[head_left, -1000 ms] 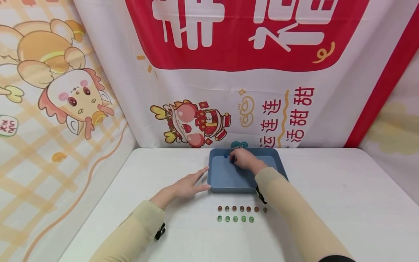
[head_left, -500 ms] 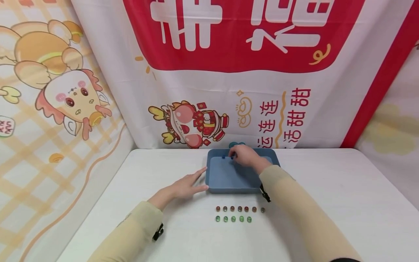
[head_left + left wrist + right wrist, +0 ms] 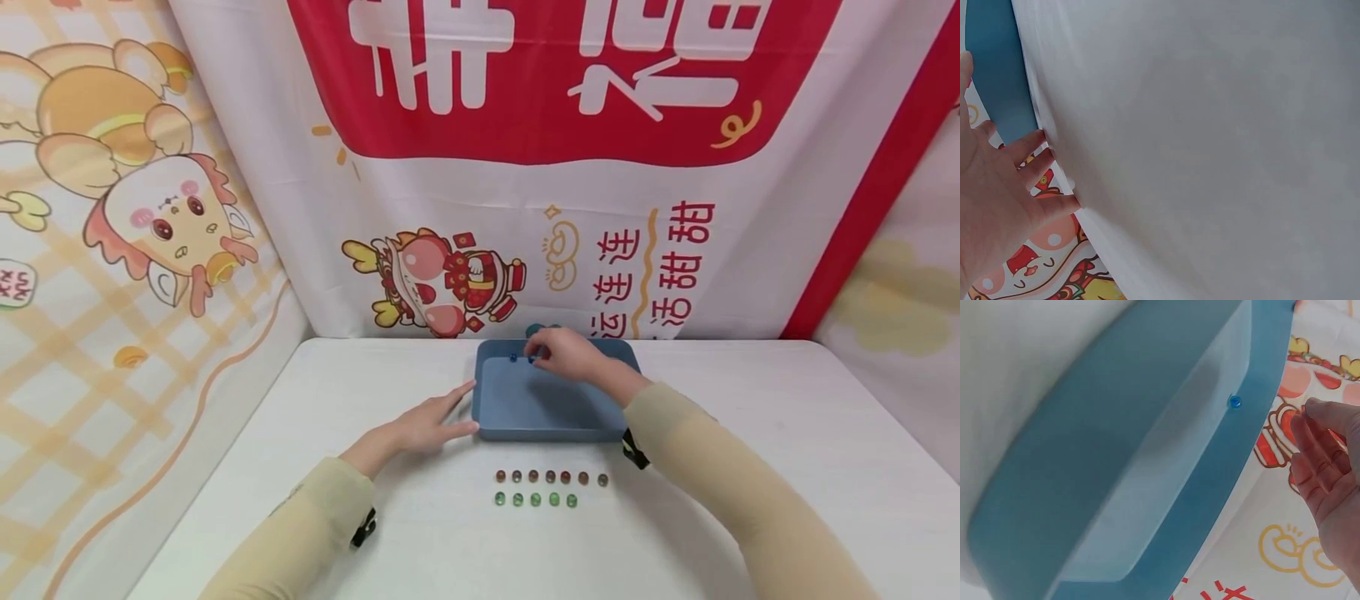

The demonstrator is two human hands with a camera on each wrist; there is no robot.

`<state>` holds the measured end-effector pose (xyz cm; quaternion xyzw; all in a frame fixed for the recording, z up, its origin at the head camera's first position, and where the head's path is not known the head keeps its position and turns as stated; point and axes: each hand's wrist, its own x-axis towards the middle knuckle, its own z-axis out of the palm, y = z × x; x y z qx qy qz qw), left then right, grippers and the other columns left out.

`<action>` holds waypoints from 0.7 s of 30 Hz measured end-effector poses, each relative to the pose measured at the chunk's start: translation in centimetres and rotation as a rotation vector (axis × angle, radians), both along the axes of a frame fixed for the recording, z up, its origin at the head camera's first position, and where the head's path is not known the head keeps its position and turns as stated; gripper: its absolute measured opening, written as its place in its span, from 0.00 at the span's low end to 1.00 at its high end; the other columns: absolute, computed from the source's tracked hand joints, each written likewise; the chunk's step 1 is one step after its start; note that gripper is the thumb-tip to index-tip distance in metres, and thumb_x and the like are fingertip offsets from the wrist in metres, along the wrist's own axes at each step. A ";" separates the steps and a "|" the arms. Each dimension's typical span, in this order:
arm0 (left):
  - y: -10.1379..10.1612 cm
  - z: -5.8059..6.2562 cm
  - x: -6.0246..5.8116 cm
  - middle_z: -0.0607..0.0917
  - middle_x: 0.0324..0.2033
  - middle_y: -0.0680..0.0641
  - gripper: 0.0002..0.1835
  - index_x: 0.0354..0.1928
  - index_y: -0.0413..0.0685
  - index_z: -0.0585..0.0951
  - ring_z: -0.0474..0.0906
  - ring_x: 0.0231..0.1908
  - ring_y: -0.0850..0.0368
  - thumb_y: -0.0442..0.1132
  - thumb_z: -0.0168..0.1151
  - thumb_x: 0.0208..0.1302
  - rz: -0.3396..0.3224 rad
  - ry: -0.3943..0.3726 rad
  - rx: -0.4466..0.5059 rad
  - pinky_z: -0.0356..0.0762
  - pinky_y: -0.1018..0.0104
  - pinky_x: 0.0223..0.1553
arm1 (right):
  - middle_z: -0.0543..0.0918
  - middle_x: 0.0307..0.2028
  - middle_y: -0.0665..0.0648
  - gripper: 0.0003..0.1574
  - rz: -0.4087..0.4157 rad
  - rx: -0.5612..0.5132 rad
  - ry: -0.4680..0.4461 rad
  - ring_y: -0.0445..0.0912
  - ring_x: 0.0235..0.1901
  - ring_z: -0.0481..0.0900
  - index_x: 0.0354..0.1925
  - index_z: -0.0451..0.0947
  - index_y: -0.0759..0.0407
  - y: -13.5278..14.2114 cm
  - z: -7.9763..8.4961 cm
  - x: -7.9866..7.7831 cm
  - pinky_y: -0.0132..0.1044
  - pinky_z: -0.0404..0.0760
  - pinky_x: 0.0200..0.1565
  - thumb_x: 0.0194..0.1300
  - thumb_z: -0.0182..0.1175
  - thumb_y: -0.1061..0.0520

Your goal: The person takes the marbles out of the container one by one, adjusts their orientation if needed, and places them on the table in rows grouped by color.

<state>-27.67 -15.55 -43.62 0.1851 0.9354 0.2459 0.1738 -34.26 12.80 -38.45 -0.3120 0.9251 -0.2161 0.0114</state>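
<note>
A shallow blue-grey tray (image 3: 510, 404) stands at the back of the white table. My right hand (image 3: 567, 354) is over the tray's back part, with a blue marble (image 3: 531, 360) at its pinched thumb and index fingertips. Just left of it, another blue marble (image 3: 513, 357) lies by the tray's back wall. In the right wrist view one blue marble (image 3: 1235, 401) shows in the tray; the thumb seems to hide the pinched one. My left hand (image 3: 429, 427) rests with spread, straight fingers against the tray's left side. The left wrist view shows its fingers (image 3: 1038, 167) extended.
In front of the tray lie two rows of glass marbles: several red-brown and greyish ones (image 3: 566, 477), and nearer, several green ones (image 3: 536, 500). A printed cloth (image 3: 450, 192) hangs directly behind the table, and a patterned one (image 3: 150, 333) hangs at the left.
My right forearm has swung rightward, while its fingertips stay near the tray's back wall with the blue marble now more visible. The left hand keeps its place at the tray.
</note>
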 end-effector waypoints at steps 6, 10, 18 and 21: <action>0.0 -0.1 -0.1 0.57 0.74 0.47 0.42 0.77 0.71 0.46 0.52 0.71 0.44 0.67 0.51 0.66 0.006 -0.004 -0.011 0.50 0.42 0.68 | 0.83 0.41 0.51 0.11 0.036 -0.058 -0.003 0.42 0.38 0.79 0.45 0.82 0.55 0.2 0.5 2.2 0.36 0.80 0.41 0.63 0.66 0.62; -0.1 -0.2 -0.1 0.57 0.74 0.47 0.43 0.77 0.71 0.46 0.52 0.71 0.44 0.67 0.51 0.66 0.003 0.000 -0.010 0.50 0.42 0.68 | 0.83 0.41 0.51 0.12 0.092 -0.123 0.007 0.44 0.38 0.79 0.45 0.82 0.56 0.2 0.8 3.9 0.38 0.81 0.39 0.62 0.66 0.63; -0.1 -0.5 -0.4 0.57 0.74 0.47 0.42 0.77 0.70 0.46 0.53 0.71 0.44 0.67 0.51 0.67 -0.006 0.007 0.001 0.50 0.41 0.68 | 0.83 0.41 0.47 0.10 0.199 -0.194 -0.024 0.40 0.37 0.79 0.43 0.82 0.52 -0.4 0.9 7.1 0.40 0.82 0.40 0.63 0.66 0.61; -0.1 -0.4 -0.4 0.57 0.74 0.47 0.43 0.77 0.71 0.46 0.53 0.71 0.44 0.67 0.51 0.66 -0.006 0.005 -0.002 0.50 0.42 0.68 | 0.83 0.40 0.46 0.09 0.241 -0.200 -0.043 0.38 0.37 0.78 0.43 0.82 0.51 -0.7 0.6 8.0 0.41 0.82 0.39 0.63 0.66 0.60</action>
